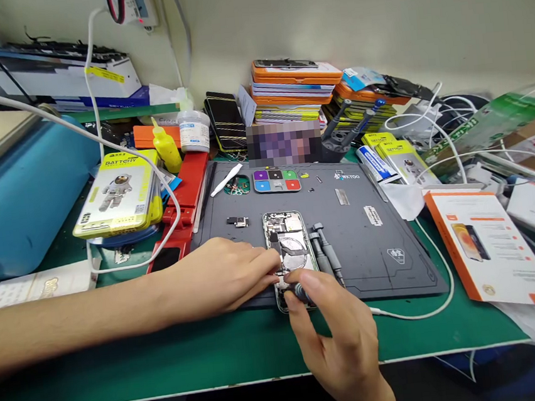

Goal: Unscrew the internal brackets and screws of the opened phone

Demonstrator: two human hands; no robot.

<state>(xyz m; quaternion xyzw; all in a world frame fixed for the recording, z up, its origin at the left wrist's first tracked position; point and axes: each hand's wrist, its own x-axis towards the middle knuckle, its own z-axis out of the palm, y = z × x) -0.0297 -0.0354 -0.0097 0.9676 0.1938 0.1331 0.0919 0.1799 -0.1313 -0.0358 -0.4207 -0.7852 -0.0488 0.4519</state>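
Right hand (338, 320): I'm pinching grey tool (299, 292), fingertips nearly together, over opened phone (294, 259) lying on mat (360, 235). Left hand (227, 270): touching phone; grip I'm not making out. 2 screwdrivers (330, 254) lying beside.

1 opened phone (293, 243), 2 screwdrivers (331, 256) (lying ones only), 1 mat (363, 267)

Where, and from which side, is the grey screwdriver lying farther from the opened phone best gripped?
Probably mid-handle, from the right, away from the phone: the screwdriver lies on the mat, its thick handle leading to a thin near tip, with a second screwdriver close on its left.
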